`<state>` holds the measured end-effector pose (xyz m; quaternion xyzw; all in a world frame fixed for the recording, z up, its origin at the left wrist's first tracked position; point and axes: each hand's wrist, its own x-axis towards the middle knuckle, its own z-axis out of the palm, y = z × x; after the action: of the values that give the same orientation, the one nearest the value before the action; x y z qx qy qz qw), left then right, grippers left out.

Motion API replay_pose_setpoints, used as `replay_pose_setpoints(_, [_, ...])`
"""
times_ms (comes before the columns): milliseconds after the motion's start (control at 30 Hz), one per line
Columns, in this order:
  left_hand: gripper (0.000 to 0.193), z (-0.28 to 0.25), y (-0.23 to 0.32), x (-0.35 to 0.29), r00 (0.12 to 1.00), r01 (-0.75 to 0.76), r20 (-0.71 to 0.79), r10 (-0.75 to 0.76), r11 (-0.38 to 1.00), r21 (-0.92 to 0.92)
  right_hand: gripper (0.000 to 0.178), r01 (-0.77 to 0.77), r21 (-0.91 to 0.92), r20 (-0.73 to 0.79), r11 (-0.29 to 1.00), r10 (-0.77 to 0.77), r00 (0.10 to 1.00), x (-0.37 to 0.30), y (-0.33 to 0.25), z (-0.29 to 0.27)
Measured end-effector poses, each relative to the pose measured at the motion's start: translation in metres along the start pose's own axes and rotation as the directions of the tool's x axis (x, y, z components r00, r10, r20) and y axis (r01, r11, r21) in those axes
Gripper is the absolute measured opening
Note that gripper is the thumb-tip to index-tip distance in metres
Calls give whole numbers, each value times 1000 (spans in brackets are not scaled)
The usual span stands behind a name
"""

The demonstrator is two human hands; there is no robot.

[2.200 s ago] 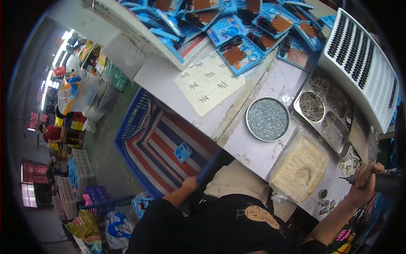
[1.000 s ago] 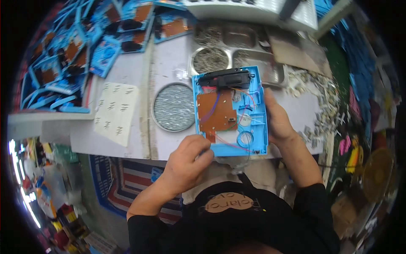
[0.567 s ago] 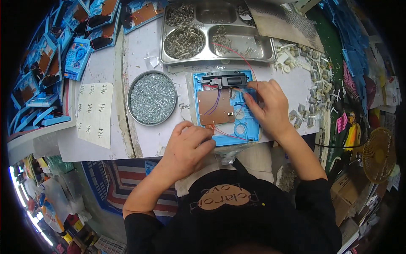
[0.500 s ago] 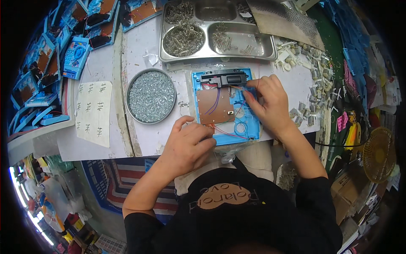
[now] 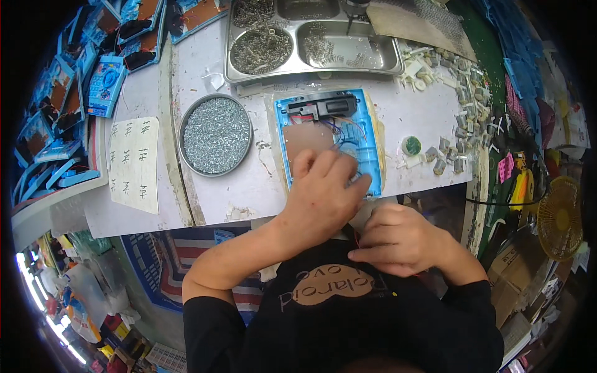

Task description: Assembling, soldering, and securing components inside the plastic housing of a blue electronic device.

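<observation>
- Blue case (image 5: 329, 140) is lying open, face up, on the surface (image 5: 249, 186), just in front of the person, its near end running under the left hand.
- Inside it: brown board (image 5: 305, 138) sitting in place, black part (image 5: 320, 107) at the far end, thin wires (image 5: 345, 124) running loose between them, so the build is looking partway done; case not closed, no back cover showing.
- Left hand (image 5: 323, 196) is lying over the near end of the case, fingers curled down onto it, pressing or steadying; cannot tell if anything is pinched underneath.
- Right hand (image 5: 398, 239) is sitting off the near edge of the surface, close to the chest, fingers drawn together on something small; a thin red wire is showing beside it, grip itself is hidden.
- Round tin (image 5: 216, 135) of screws is sitting just left of the case, apart from it.
- Steel tray (image 5: 311, 37) with 3 visible wells of metal bits is sitting beyond the case, near its far end.
- Small parts (image 5: 444, 158) are scattering to the right, near the surface's right edge.
- Paper sheet (image 5: 132, 163) is lying far left.
- Open room: bare strip between tin and case, and a patch right of the case; near edge is tight under both hands.
</observation>
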<state>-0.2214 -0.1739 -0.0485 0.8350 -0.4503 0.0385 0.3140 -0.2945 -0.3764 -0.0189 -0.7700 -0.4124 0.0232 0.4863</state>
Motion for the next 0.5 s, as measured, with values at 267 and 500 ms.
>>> replay_pose_setpoints(267, [15,-11,-9,-38,967,-254,-59,248,954,-159,38,-119,-432,-73,894,96,993,30,34,-8])
replay_pose_setpoints(500, [13,-41,-15,-96,974,219,38,-223,971,93,38,-212,-502,-112,838,180,977,57,28,47])
